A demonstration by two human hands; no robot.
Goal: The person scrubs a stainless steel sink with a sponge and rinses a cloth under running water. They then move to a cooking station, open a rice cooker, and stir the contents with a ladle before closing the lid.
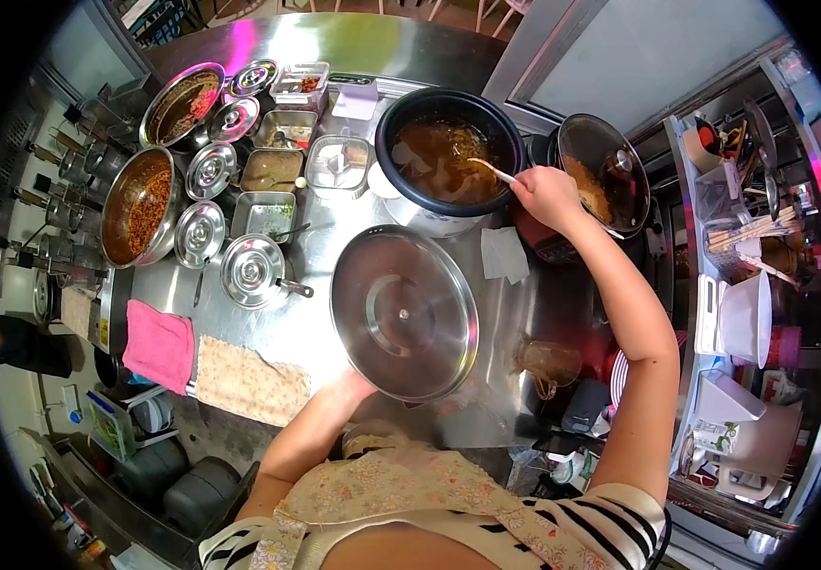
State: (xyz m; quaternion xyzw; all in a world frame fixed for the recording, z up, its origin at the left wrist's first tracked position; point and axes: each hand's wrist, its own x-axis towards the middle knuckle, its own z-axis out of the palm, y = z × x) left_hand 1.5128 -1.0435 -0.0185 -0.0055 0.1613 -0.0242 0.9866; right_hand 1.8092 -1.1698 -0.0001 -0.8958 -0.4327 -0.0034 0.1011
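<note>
My right hand (pixel 547 196) grips the handle of a light-coloured spoon or ladle (pixel 490 169) whose far end dips into brown broth in a large black-rimmed pot (pixel 389 172). Pale pieces float in that broth. In front of me a big round stainless steel lid (pixel 424 356) is held tilted, its inner side facing up. My left hand (pixel 355 381) is at the lid's lower left edge, with the fingers mostly hidden behind it. A white cloth or paper napkin (pixel 504 255) lies right of the lid, below the pot.
Steel bowls of sauce (pixel 112 214), small lidded pots (pixel 253 271) and square steel tubs (pixel 266 203) stand at the left. Pink (pixel 159 343) and beige cloths (pixel 250 379) lie along the near edge. A glass-lidded pot (pixel 602 174), a clear jug (pixel 551 362) and a crowded shelf (pixel 684 399) are at the right.
</note>
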